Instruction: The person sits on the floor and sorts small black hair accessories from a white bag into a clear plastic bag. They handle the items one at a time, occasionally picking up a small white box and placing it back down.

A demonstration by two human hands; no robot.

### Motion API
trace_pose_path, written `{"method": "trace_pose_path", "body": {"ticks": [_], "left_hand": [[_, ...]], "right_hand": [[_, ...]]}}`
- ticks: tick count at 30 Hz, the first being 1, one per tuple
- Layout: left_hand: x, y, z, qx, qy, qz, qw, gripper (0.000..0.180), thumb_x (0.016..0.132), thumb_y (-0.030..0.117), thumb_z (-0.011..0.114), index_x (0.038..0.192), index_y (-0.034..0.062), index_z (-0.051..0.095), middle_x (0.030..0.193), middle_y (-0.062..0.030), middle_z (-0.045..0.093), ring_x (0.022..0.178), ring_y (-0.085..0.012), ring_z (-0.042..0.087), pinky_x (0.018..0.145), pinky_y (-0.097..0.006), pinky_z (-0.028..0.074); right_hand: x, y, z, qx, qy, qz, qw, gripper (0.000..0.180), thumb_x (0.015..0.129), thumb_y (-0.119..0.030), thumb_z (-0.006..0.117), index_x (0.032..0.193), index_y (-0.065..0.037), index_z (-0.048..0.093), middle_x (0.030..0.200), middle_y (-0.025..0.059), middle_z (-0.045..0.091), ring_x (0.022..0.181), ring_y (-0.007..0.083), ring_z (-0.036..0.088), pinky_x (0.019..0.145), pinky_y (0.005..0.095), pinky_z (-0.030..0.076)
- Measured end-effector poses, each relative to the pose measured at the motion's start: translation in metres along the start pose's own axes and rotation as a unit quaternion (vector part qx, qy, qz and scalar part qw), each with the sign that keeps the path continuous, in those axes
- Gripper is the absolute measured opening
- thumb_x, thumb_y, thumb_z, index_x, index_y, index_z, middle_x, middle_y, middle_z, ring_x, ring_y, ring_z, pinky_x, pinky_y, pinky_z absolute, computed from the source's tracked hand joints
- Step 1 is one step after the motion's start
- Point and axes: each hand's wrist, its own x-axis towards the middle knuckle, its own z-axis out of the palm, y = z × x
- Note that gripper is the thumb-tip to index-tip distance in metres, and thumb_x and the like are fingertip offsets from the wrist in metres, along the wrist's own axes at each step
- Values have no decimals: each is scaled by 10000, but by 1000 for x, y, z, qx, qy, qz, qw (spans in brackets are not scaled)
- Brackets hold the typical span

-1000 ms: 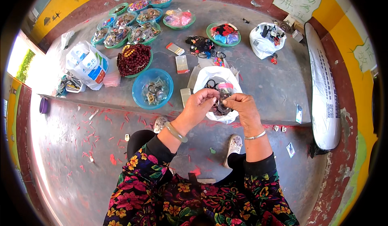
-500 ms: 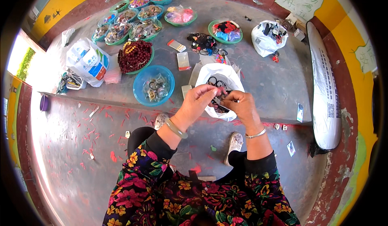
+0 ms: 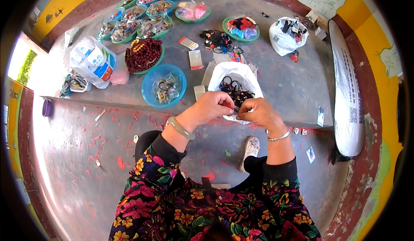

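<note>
1. Fingertips of the left hand [image 3: 211, 107] and right hand [image 3: 258, 113] meet, pinching a small clear packet [image 3: 236, 110] between them.
2. Just beyond the pinch sits an open white bag [image 3: 235, 75] of dark hair ties.
3. Left of it, near the left hand, stands a blue bowl [image 3: 164, 86].

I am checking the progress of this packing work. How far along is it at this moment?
Done: the blue bowl already holds several small clear packets with dark rings.
In hand: the left hand and right hand meet over one small item; what it is I cannot tell.
Left: the white bag still holds many loose dark rings, so much seems to remain.
</note>
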Motion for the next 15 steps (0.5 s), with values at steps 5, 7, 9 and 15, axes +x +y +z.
{"method": "trace_pose_path", "body": {"ticks": [5, 7, 9, 15], "left_hand": [[2, -9, 5, 63, -10, 22, 998, 98, 786, 60, 645, 859, 5, 610, 776, -12, 612, 705, -58, 555, 612, -211, 461], [2, -7, 8, 89, -8, -3, 996, 108, 785, 67, 650, 861, 2, 609, 776, -11, 612, 699, -55, 546, 625, -207, 457], [4, -11, 9, 113, -4, 19, 993, 108, 789, 74, 646, 861, 2, 609, 774, -9, 612, 697, -48, 538, 615, -206, 450], [6, -7, -1, -8, 94, 29, 995, 106, 836, 96, 595, 887, 3, 597, 773, -33, 626, 687, -77, 581, 547, -203, 444]], "right_hand": [[2, 6, 5, -12, -21, -11, 1000, 104, 648, -72, 689, 701, 3, 639, 614, 59, 602, 588, 105, 525, 569, 269, 418], [2, 3, 3, -42, -37, -7, 998, 96, 665, -63, 664, 725, 6, 637, 635, 78, 622, 597, 109, 539, 586, 268, 436], [3, 5, 3, -39, -45, -4, 998, 100, 675, -60, 670, 746, 4, 638, 659, 69, 628, 610, 108, 546, 589, 267, 435], [5, 17, 0, 144, 22, -9, 989, 190, 735, -42, 671, 908, 16, 620, 776, 49, 640, 704, 111, 586, 643, 247, 461]]}}
